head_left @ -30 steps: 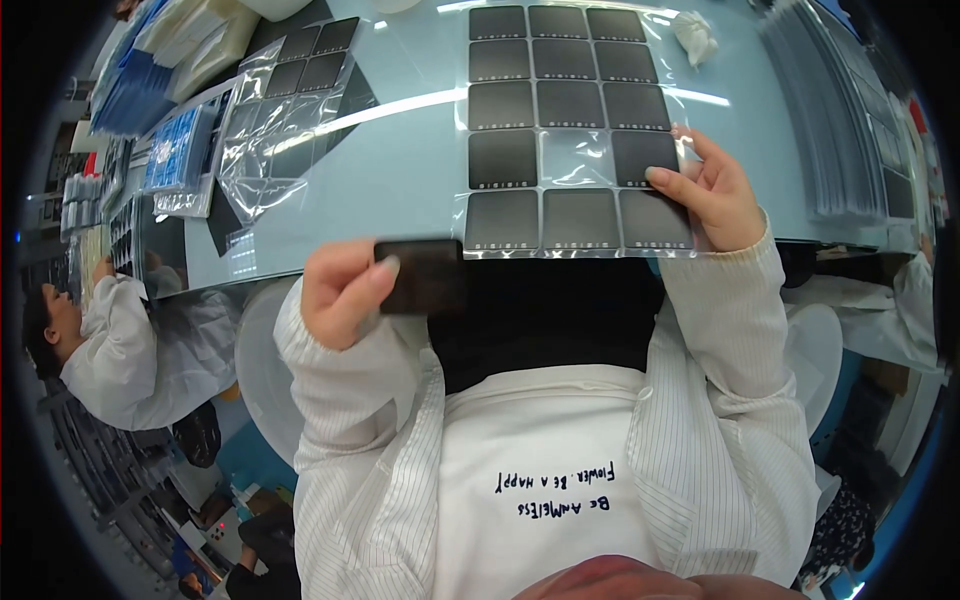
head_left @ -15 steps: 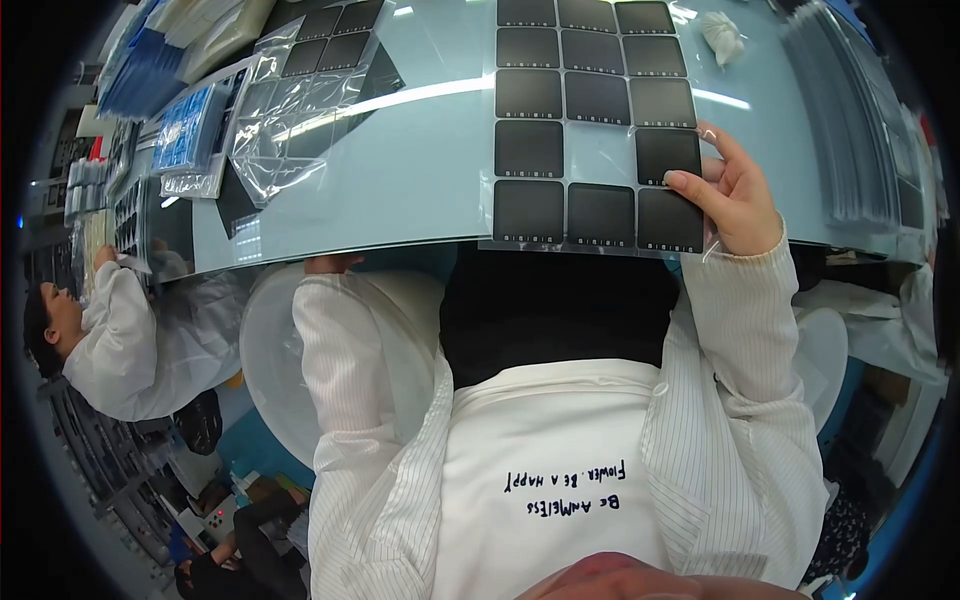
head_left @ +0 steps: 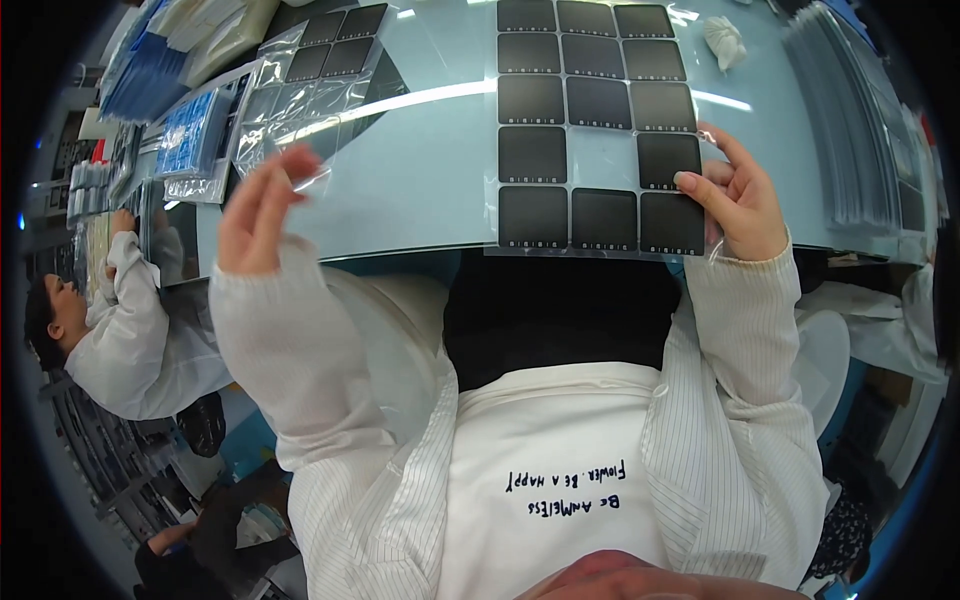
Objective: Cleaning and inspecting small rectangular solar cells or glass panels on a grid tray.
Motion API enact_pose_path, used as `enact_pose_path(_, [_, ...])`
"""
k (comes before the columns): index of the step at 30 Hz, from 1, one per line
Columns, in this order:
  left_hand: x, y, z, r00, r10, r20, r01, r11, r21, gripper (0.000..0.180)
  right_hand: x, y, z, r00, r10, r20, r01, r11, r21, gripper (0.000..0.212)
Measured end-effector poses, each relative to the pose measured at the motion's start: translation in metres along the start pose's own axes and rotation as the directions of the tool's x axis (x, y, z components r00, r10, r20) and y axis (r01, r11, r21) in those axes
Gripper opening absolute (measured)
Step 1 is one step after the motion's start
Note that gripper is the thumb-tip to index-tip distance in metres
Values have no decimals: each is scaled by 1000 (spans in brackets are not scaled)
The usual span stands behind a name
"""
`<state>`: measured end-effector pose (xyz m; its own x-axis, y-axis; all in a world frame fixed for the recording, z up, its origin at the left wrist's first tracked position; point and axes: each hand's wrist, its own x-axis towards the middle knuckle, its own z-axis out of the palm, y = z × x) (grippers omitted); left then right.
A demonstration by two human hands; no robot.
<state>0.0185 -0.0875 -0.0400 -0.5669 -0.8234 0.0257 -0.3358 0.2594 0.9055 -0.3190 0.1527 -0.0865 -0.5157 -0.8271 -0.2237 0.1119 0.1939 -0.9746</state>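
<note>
A clear pocket sheet (head_left: 606, 130) lies on the glass-topped table, set with rows of dark rounded-square panels (head_left: 533, 216). One cell in its middle column, second row from the near edge, shows the pale tabletop through it. My right hand (head_left: 748, 205) grips the sheet's right edge, thumb on top of a dark panel and fingers curled at the border. My left hand (head_left: 262, 215) is raised over the table's near edge on the left, beside another clear pocket sheet (head_left: 285, 125) with a few dark panels. Motion smears its fingertips, and nothing shows in it.
Stacks of clear sleeves (head_left: 840, 120) stand at the right. A crumpled white wad (head_left: 724, 42) lies near the back. Blue-and-clear packets (head_left: 190, 135) and a pile of plastic sleeves (head_left: 150, 75) sit at the far left. A co-worker (head_left: 120, 320) in white sits to the left.
My left hand has come up from below the table's edge and moved left over the tabletop. My right hand still grips the sheet, which has barely shifted.
</note>
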Motion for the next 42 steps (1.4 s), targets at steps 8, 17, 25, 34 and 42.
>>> enact_pose_path(8, [116,-114,-40,939,197,-280,66,699,712,88,-23,-6,0,999,9,-48,-15,993,-116,62])
enact_pose_path(17, [133,-64,-8,904,-93,-418,416,425,804,106,-26,-8,-5,999,18,-47,-21,997,-69,63])
enact_pose_path(25, [129,-58,-29,882,-14,-471,340,711,616,70,-44,-21,-23,946,-195,-258,101,936,-338,53])
enact_pose_path(34, [77,44,-25,997,-7,-81,27,970,240,24,-60,-72,18,797,-575,186,570,613,-547,44])
enact_pose_path(42, [15,108,15,938,160,308,-176,984,25,23,-2,-58,127,582,-759,291,773,404,-489,103])
